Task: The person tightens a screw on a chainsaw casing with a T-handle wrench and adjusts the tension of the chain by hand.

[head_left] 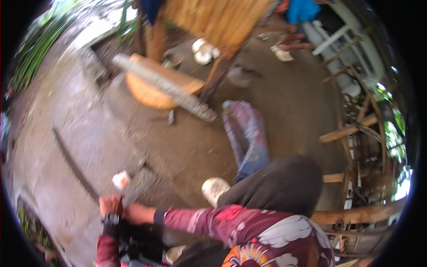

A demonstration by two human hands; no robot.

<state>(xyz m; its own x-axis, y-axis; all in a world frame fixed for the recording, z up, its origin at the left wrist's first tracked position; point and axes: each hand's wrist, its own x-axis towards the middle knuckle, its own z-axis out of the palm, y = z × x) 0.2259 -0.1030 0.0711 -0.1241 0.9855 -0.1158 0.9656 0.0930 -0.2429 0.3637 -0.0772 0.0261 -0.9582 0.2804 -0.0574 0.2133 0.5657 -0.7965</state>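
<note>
My left hand [110, 205], with a dark watch on its wrist, is closed round the near end of a long, narrow, dark machete-like blade [75, 167]. The blade slants up and left over the concrete, slightly curved and blurred. Close against my left wrist is my right hand [138, 214], its arm in a maroon patterned sleeve. The fingers of that hand are mostly hidden behind the left one, so its grip does not show. A small white and orange object [121, 180] lies on the ground just beyond my hands.
A grey rough plank [164, 86] leans across an orange half-round wood piece [151, 95]. Purple-blue cloth [247, 133] lies by my knee, near my pale clog [215, 190]. Another person's hand [296, 46] shows at the far right. Wooden poles [351, 129] line the right side.
</note>
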